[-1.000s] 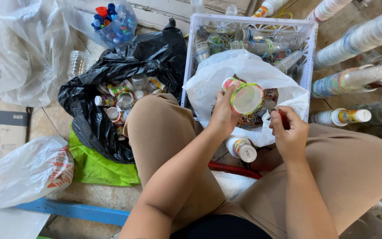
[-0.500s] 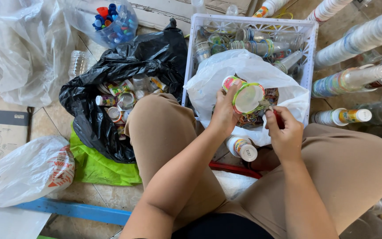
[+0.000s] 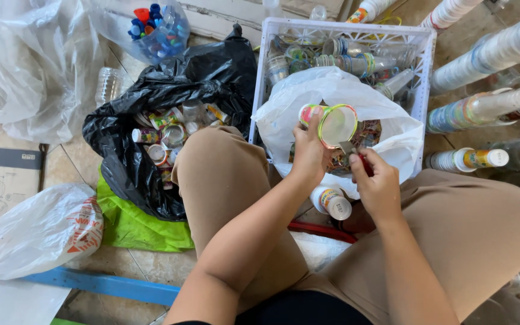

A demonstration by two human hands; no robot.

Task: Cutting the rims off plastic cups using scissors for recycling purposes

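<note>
My left hand (image 3: pixel 309 150) grips a small clear plastic cup (image 3: pixel 335 124) with a colourful printed label, its open mouth turned toward me. My right hand (image 3: pixel 378 183) holds a small knife with a red handle (image 3: pixel 359 157), and its blade touches the cup's lower rim. Both hands hover over an open white plastic bag (image 3: pixel 392 141) that holds peeled label scraps. Between my knees lies another small cup (image 3: pixel 331 201) on its side.
A black bag (image 3: pixel 121 162) with several labelled cups sits at left on a green sheet (image 3: pixel 133 225). A white crate (image 3: pixel 422 66) with cups stands behind the white bag. Stacks of cups (image 3: pixel 489 108) lie at right. Clear bags (image 3: pixel 25 66) and a bag of bottle caps (image 3: pixel 154 27) lie at far left.
My right hand has moved up and left, bringing the knife against the cup's rim. My left hand has held the cup almost still.
</note>
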